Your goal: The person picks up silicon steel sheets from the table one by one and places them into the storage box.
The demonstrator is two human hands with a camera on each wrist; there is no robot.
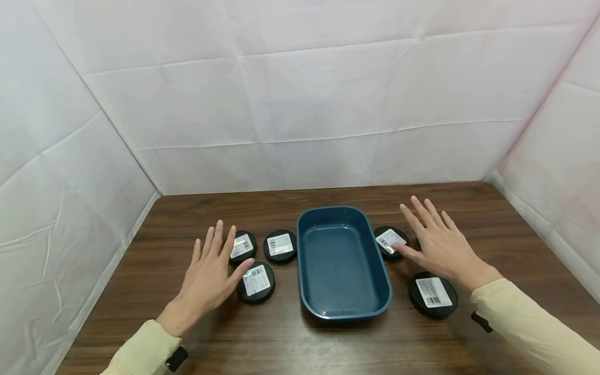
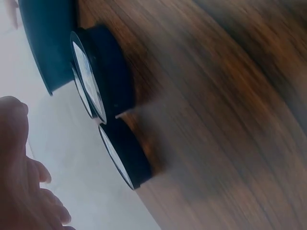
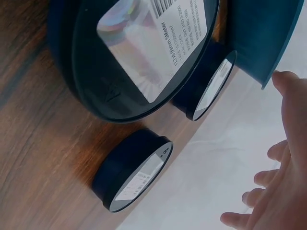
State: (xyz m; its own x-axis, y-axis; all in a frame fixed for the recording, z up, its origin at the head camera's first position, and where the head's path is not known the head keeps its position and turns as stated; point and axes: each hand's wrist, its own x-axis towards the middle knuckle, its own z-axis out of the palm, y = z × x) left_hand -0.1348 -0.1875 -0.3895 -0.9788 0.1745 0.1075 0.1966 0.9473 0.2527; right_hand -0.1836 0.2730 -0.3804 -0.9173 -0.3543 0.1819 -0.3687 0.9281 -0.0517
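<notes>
Six black, round, flat containers with white barcode labels lie label-up on the table, three per side of a dark-blue, rounded-rectangular tray. Left group: far-left container, partly behind fingers; inner-left container, just beside the tray; near-left container. Right group: inner-right container, close to the tray's right wall; near-right container; outer-right container, mostly behind the hand in the head view, plain in the right wrist view. Tray holds nothing. Left hand hovers over the left group, fingers and thumb apart, gripping nothing. Right hand hovers over the right group, same: fingers spread, thumb out, gripping nothing. Pale-yellow sleeves, a small black wrist device under the left cuff. Brown wood-grain table; white creased cloth walls on left, right and far sides.
</notes>
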